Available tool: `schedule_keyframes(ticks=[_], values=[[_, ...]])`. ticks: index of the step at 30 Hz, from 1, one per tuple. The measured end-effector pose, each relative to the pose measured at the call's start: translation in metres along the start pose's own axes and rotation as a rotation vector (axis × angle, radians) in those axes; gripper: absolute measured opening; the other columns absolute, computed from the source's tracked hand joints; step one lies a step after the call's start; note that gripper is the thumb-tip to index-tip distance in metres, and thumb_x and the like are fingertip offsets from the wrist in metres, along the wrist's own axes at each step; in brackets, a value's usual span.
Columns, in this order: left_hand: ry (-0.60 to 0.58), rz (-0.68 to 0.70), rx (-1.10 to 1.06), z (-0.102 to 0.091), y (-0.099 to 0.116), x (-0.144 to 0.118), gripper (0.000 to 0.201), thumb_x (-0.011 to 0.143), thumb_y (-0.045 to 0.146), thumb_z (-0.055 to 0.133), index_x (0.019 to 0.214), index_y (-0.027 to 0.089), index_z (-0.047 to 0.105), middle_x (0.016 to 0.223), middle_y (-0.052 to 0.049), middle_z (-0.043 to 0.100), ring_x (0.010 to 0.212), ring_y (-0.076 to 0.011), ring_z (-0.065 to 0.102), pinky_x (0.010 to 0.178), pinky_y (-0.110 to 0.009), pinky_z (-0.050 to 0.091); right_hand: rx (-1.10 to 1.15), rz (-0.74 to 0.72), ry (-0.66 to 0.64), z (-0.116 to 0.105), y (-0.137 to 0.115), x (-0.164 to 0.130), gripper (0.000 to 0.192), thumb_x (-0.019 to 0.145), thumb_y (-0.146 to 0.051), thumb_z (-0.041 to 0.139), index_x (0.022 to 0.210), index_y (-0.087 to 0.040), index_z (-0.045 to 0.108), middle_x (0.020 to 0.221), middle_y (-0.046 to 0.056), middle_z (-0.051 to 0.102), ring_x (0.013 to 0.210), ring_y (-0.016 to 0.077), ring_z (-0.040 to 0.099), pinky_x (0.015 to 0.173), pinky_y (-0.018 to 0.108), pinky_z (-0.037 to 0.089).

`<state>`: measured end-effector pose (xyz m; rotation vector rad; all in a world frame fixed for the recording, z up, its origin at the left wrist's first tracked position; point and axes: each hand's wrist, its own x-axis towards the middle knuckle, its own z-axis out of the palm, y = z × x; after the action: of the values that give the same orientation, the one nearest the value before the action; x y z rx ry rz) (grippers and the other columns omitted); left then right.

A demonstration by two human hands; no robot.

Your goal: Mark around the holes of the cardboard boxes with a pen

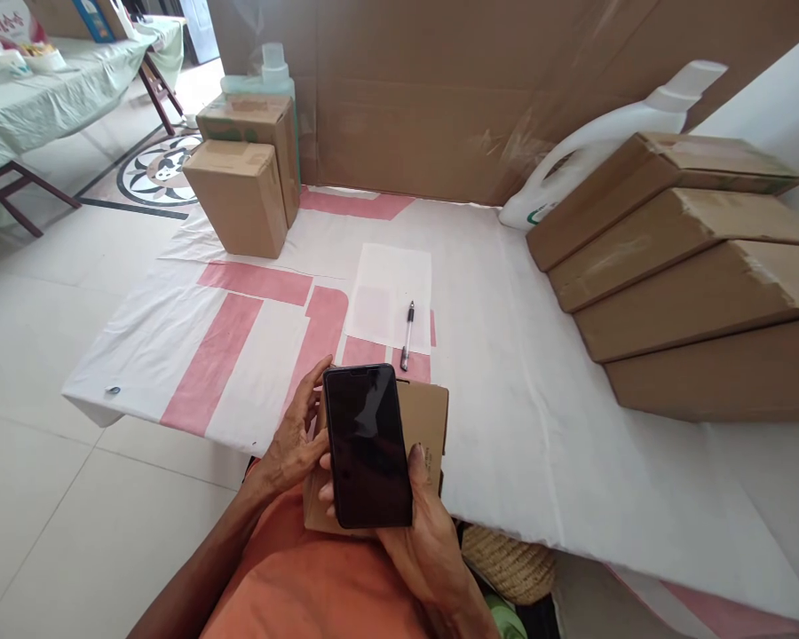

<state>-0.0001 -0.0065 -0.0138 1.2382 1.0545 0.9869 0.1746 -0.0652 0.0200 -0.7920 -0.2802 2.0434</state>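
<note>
A dark-screened phone [367, 445] lies low in the centre of the frame, long axis running bottom to top and its notch end pointing away toward the cardboard wall [439, 98], gripped from below by the right hand [423, 532] with the thumb curled over its right edge. The left hand [296, 444], fingers loosely bent, steadies a small cardboard box [430, 417] beneath it. Beyond, a white-and-pink sheet [506, 373] covers the table, carrying a pen [407, 335] on paper [392, 284], stacked boxes [692, 266] at right and two more boxes [246, 177] at upper left, above a tiled floor [33, 319].
</note>
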Motion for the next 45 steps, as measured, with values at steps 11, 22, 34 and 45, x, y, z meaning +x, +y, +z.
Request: schedule_keyframes(ticks=[11,22,34,45], values=[[0.009,-0.008,-0.023,-0.004,-0.006,0.000,0.099,0.091,0.073,0.071,0.170,0.029,0.030,0.177,-0.015,0.034,0.159,-0.0370,0.040,0.130,-0.049,0.032,0.047,0.014,0.062,-0.001,0.002,-0.002,0.057,0.091,-0.069,0.076,0.121,-0.021,0.084,0.109,0.012,0.085,0.103,0.0326,0.080,0.100,0.050,0.062],[0.035,0.024,0.048,-0.009,-0.009,0.001,0.099,0.091,0.076,0.068,0.168,0.026,0.032,0.177,-0.015,0.033,0.162,-0.0386,0.034,0.128,-0.050,0.037,0.117,0.035,0.058,-0.008,0.001,-0.007,0.046,0.088,-0.061,0.081,0.113,-0.022,0.086,0.107,0.009,0.086,0.110,0.0325,0.079,0.104,0.051,0.059],[0.048,-0.016,0.046,-0.009,-0.011,0.001,0.100,0.091,0.079,0.066,0.169,0.027,0.033,0.173,-0.017,0.039,0.158,-0.0390,0.040,0.124,-0.049,0.042,0.152,0.017,0.175,-0.010,0.003,-0.004,0.038,0.086,-0.052,0.084,0.106,-0.020,0.085,0.106,0.010,0.087,0.113,0.0352,0.079,0.102,0.055,0.061],[0.045,-0.082,-0.028,-0.008,-0.012,0.001,0.093,0.095,0.064,0.072,0.169,0.029,0.030,0.167,-0.016,0.044,0.142,-0.0342,0.056,0.119,-0.048,0.046,0.153,0.021,0.090,-0.006,0.001,-0.003,0.046,0.088,-0.061,0.083,0.116,-0.025,0.086,0.111,0.008,0.086,0.108,0.0322,0.080,0.105,0.053,0.060]])
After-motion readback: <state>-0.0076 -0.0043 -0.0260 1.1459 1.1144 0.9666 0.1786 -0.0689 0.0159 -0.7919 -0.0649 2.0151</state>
